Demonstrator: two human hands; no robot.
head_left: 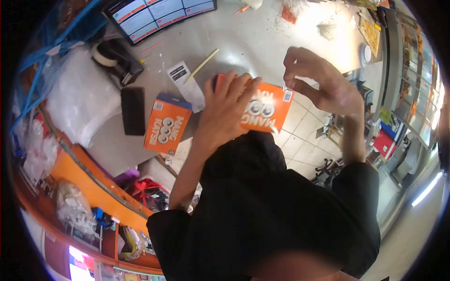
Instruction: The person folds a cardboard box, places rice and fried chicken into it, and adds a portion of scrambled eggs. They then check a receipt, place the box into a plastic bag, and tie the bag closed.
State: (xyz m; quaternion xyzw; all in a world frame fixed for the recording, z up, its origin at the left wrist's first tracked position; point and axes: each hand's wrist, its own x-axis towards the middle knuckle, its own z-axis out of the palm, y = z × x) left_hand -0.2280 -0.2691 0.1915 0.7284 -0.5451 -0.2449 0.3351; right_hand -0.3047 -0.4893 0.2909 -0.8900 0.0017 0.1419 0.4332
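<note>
Head view — orange box [274, 104] in the left hand [222, 107], right hand [321, 84] by its end.
Left fingers spread across the box, gripping it; floor tiles [302, 136] show past its edge. Right hand half-curled near the white-label corner — too blurred to tell whether it pinches anything. Second orange box [166, 129] lies on the tabletop [253, 42]. Judgement: a level, firm left grip, short of denting the panels, should steady the end nearest the right hand; light fingertip work suits that corner.
</note>
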